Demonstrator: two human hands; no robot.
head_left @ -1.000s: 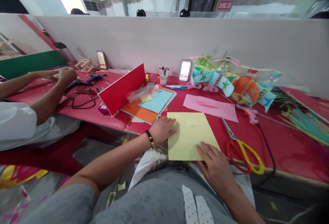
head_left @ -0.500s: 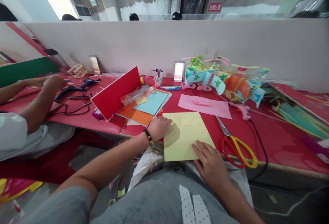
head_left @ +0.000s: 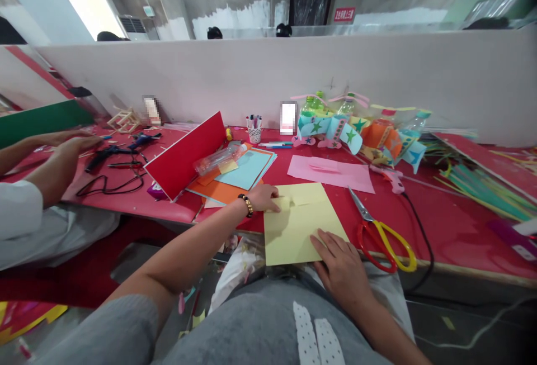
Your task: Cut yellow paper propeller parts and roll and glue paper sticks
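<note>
my right hand [head_left: 339, 256], flat and loosely spread, presses the whole-looking pale yellow paper sheet [head_left: 298, 236] overhanging the front edge of the red tabletop [head_left: 444, 231]; my left hand [head_left: 262, 198] curls at a seemingly already-cut small yellow paper piece [head_left: 286, 204], pinch unclear, attaching apparently undone.

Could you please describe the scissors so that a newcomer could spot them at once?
On the red table, find the large yellow sheet under the person's right hand. The scissors lie just right of it, at the table's front edge. One red and one yellow handle loop set them apart from the pink glue gun beyond.
</note>
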